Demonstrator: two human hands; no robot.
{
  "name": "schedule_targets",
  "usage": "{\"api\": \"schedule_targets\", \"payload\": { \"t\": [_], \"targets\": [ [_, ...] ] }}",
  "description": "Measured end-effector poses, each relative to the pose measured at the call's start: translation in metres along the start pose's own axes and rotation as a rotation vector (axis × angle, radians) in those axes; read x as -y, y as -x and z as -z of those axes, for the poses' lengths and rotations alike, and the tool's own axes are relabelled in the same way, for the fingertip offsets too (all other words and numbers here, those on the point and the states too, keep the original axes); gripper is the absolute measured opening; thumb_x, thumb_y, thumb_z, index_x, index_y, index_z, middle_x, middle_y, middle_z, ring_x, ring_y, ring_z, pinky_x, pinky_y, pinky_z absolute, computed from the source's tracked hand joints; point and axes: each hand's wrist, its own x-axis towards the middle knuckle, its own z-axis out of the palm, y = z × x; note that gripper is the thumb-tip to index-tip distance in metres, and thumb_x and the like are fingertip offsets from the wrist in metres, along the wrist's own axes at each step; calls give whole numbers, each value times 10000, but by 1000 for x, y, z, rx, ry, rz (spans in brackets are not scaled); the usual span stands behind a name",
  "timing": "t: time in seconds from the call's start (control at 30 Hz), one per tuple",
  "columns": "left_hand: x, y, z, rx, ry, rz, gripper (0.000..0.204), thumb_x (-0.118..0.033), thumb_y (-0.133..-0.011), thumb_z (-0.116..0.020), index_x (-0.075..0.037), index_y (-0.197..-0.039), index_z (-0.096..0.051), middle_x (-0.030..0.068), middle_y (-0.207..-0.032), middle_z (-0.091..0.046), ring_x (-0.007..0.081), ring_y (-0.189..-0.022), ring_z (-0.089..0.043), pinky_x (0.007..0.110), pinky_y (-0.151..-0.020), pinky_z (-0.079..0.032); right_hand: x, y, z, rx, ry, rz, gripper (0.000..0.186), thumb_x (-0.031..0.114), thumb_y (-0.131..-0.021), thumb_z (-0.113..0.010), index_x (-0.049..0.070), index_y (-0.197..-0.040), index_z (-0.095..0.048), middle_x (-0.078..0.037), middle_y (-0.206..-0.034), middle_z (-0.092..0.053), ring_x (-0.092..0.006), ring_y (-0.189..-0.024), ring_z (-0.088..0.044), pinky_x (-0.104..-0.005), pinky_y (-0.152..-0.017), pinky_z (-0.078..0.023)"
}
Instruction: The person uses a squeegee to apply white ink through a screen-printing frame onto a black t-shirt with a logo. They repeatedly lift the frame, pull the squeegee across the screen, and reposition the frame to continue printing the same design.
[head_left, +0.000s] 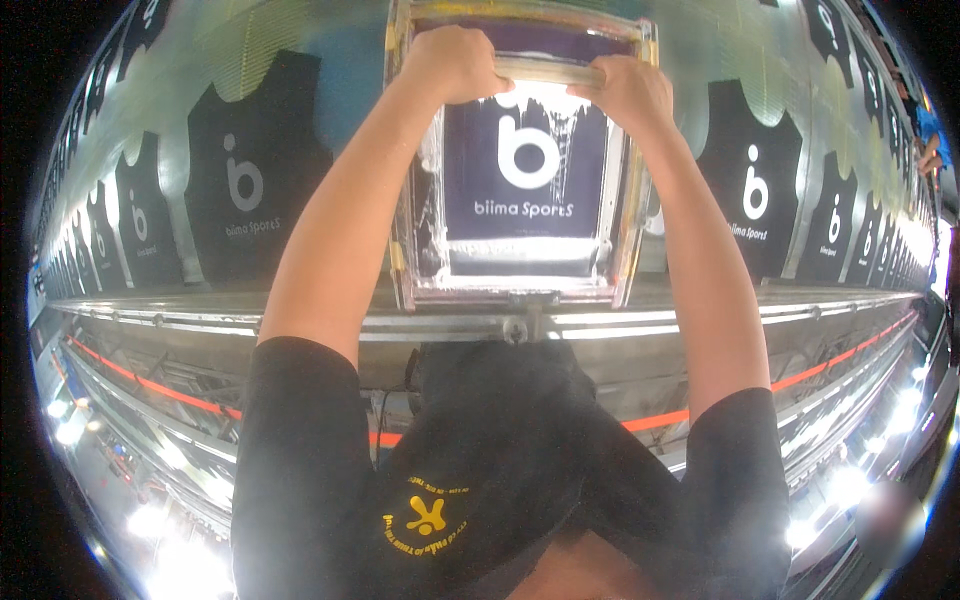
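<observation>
Both my arms reach forward over a screen-printing frame point(628, 250) that lies flat on the long table. Across its far part runs a squeegee point(545, 71), a pale bar. My left hand point(450, 64) is closed around the bar's left end, and my right hand point(632, 92) grips its right end. White ink point(540, 96) clings along the blade and streaks down the dark mesh point(480, 190). Another band of white ink lies across the near part of the screen. A rounded white emblem with lettering below it shows in the middle.
Dark cut garment panels point(215, 170) with the same white print lie in rows to the left, and more panels point(745, 130) lie to the right. A metal rail point(620, 324) runs along the near table edge. Beyond it stretches a red strip point(160, 388). Someone in blue point(930, 140) is at the far right.
</observation>
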Motion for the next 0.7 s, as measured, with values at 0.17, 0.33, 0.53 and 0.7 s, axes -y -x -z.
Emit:
{"api": "schedule_targets", "payload": {
  "t": [0.17,0.33,0.53,0.7],
  "targets": [
    [-24,58,-15,68,36,3,509,-586,-822,-819,-162,-1102,-856,147,-998,-824,355,-977,-791,481,-924,-616,11,62,-15,71,-7,-27,366,515,-919,-823,173,-1048,-831,-64,-989,-795,-300,-997,-760,-470,-911,-571],
    [-61,162,-69,133,94,33,448,-522,-823,-837,-176,-1107,-847,137,-1003,-812,346,-972,-780,483,-889,-618,11,177,-59,39,9,114,303,419,-886,-842,130,-966,-796,-70,-918,-746,-284,-935,-740,-456,-913,-549],
    [-85,253,-132,-118,157,-14,559,-277,-736,-862,-77,-1250,-772,114,-1210,-775,327,-1121,-743,484,-965,-604,3,269,-114,-318,-90,299,202,153,-806,-818,104,-982,-731,-55,-982,-732,-281,-980,-713,-446,-960,-502],
    [-100,303,-163,-143,147,-52,622,-196,-761,-840,-29,-1343,-700,129,-1316,-744,320,-1202,-714,467,-1029,-581,4,320,-120,-293,-154,355,318,180,-779,-853,95,-1052,-715,-69,-992,-721,-297,-1035,-687,-443,-989,-472]
  ]
}}
